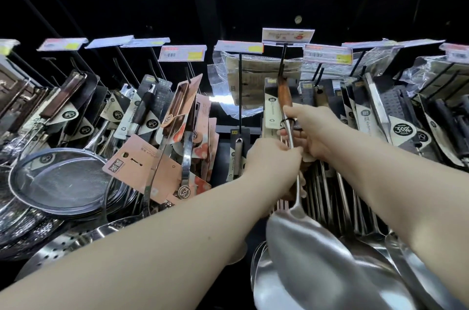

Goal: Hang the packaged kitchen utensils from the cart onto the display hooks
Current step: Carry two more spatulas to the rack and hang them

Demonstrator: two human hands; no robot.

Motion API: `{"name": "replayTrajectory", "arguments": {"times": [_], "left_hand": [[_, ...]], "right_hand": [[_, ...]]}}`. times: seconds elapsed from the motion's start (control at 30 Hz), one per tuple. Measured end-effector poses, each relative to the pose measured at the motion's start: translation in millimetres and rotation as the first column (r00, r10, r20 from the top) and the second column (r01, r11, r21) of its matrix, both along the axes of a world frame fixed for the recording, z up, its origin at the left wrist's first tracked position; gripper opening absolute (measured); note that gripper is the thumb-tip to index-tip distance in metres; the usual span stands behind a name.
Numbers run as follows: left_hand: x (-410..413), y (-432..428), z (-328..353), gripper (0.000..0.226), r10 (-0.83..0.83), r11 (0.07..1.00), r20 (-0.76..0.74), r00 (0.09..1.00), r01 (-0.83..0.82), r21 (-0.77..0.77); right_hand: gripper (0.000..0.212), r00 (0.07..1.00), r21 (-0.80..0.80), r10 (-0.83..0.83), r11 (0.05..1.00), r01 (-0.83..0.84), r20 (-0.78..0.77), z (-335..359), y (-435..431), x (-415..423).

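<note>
Both my hands hold one steel spatula (312,253) with a brown wooden handle (283,92), raised toward a black display hook (282,58) under a price label. My right hand (313,129) grips the metal shaft just below the wooden handle. My left hand (272,159) pinches the shaft a little lower. The handle's top end lies against the hook; whether it hangs on it I cannot tell. More packaged spatulas (327,187) hang directly behind on the same rail.
Rows of hooks carry packaged utensils: mesh strainers (61,180) at the left, pink-carded tongs (177,137) in the middle, black-carded turners (396,119) at the right. Price labels (182,53) line the top. One hook (240,96) left of the spatula holds clear bags.
</note>
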State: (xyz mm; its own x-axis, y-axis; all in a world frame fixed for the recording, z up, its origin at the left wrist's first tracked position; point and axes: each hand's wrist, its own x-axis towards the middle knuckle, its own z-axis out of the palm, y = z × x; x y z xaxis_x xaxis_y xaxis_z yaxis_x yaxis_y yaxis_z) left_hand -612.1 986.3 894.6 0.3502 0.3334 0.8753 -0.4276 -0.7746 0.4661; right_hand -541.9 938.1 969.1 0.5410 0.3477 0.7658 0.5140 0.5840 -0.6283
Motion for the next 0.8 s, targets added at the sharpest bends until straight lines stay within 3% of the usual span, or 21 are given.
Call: {"name": "replayTrajectory", "arguments": {"times": [0.23,0.37,0.53,0.63,0.8], "left_hand": [[28,44,-19,0.007,0.141,0.99,-0.172,0.975,-0.142,0.006],[39,51,-21,0.016,0.255,0.967,-0.171,0.952,-0.246,0.072],[51,60,-22,0.019,0.359,0.932,-0.143,0.922,-0.344,0.119],[59,65,-22,0.019,0.362,0.929,-0.144,0.921,-0.345,0.135],[63,71,-19,0.021,0.404,0.914,-0.155,0.902,-0.388,0.123]], "right_hand": [[0.024,0.999,-0.027,-0.014,1.0,0.015,0.046,-16,29,19],[0.023,0.987,-0.011,-0.119,0.993,0.121,0.105,-22,36,29],[0.032,0.946,-0.12,-0.247,0.954,0.275,0.21,-36,32,40],[0.023,0.951,-0.15,-0.224,0.954,0.259,0.213,-36,41,47],[0.035,0.945,-0.178,-0.227,0.946,0.272,0.237,-30,50,51]]}}
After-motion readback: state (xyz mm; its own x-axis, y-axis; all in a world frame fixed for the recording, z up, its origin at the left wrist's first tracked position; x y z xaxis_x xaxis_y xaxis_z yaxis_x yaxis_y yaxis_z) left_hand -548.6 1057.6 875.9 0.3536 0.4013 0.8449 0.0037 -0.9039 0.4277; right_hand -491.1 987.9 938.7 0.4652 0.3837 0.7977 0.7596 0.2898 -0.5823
